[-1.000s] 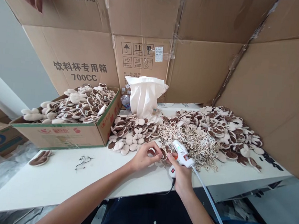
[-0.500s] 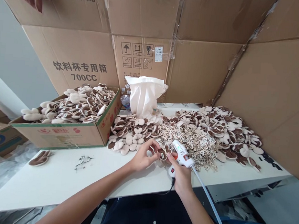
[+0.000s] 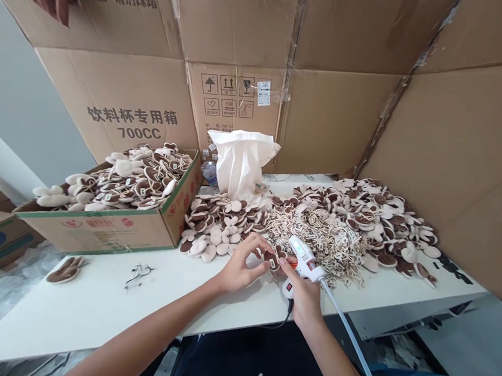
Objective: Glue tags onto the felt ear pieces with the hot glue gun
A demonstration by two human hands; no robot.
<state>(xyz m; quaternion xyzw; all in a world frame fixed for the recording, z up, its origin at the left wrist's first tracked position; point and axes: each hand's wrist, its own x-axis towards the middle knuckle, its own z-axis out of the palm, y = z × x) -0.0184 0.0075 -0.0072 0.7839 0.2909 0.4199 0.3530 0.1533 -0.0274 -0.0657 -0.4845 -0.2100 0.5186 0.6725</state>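
My right hand (image 3: 306, 294) is closed around a white glue gun (image 3: 305, 256), its nozzle side turned left and a pale glue stick trailing from its back. A small brown and cream fabric piece (image 3: 273, 261) with a little white label lies between my two hands. My left hand (image 3: 242, 265) pinches the left side of that piece between thumb and fingers. My right thumb and fingertip also touch its right edge. Just behind the hands lies a heap of cream cord loops (image 3: 329, 237).
Similar fabric pieces fill a cardboard box (image 3: 100, 231) at the left and form piles (image 3: 387, 222) at the back right. A white plastic bag (image 3: 240, 161) stands behind. One separate piece (image 3: 66, 269) and thread scraps (image 3: 140, 275) lie on the white table (image 3: 105, 321).
My left fingers have closed in slightly on the fabric piece. The glue gun stays in my right hand, almost unmoved. The camera view has shifted a little.
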